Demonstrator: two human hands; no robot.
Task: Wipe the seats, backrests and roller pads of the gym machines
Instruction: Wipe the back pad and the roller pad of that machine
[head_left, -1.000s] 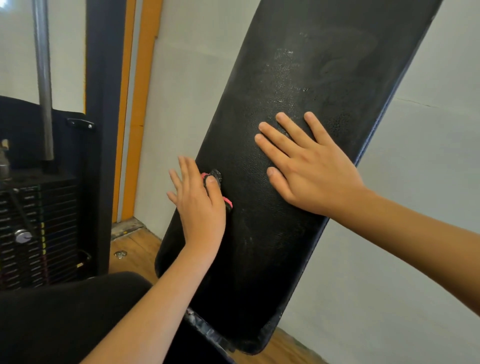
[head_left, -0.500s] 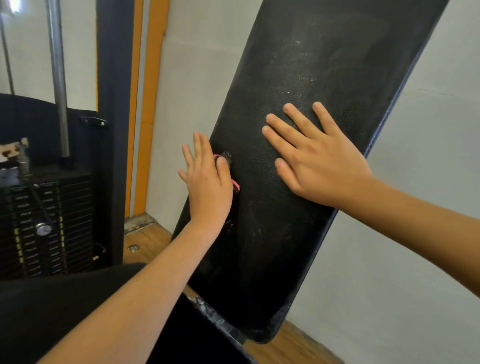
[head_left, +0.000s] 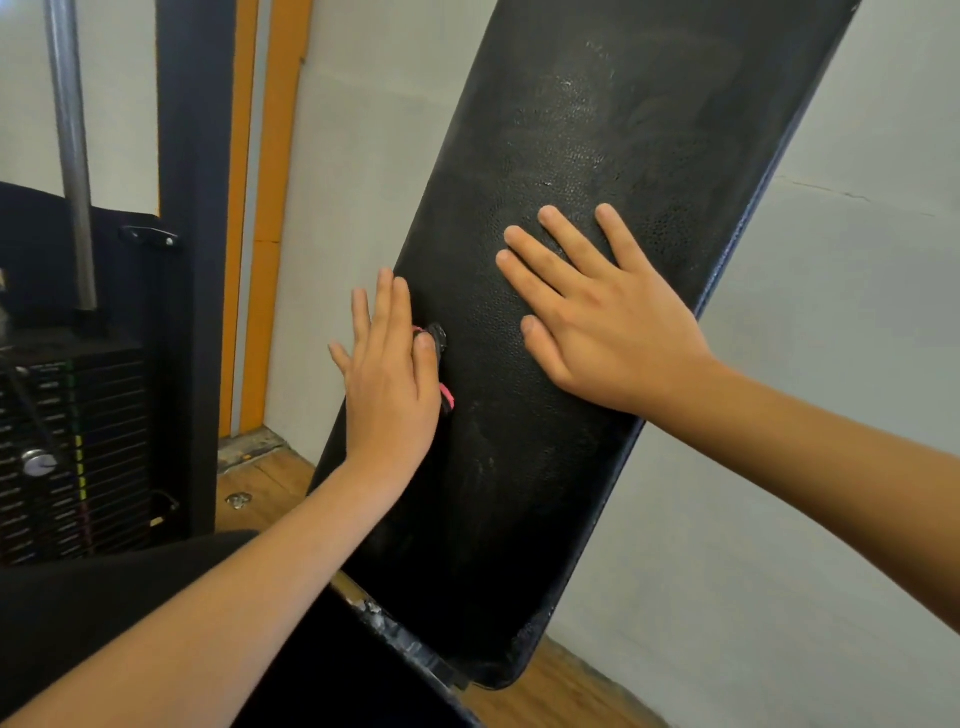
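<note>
Head view: right hand (head_left: 608, 332) (flat) unmoved

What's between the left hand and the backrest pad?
A small black-and-pink item, pressed by the left hand against the backrest pad; head view shows only its edge.

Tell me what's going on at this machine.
A person has both hands on the tilted black backrest. The right hand lies flat with fingers spread near its middle; the left hand presses a small black-and-pink item, too hidden to identify, against the pad's left edge. Pale smears show on the pad above the hands.
</note>
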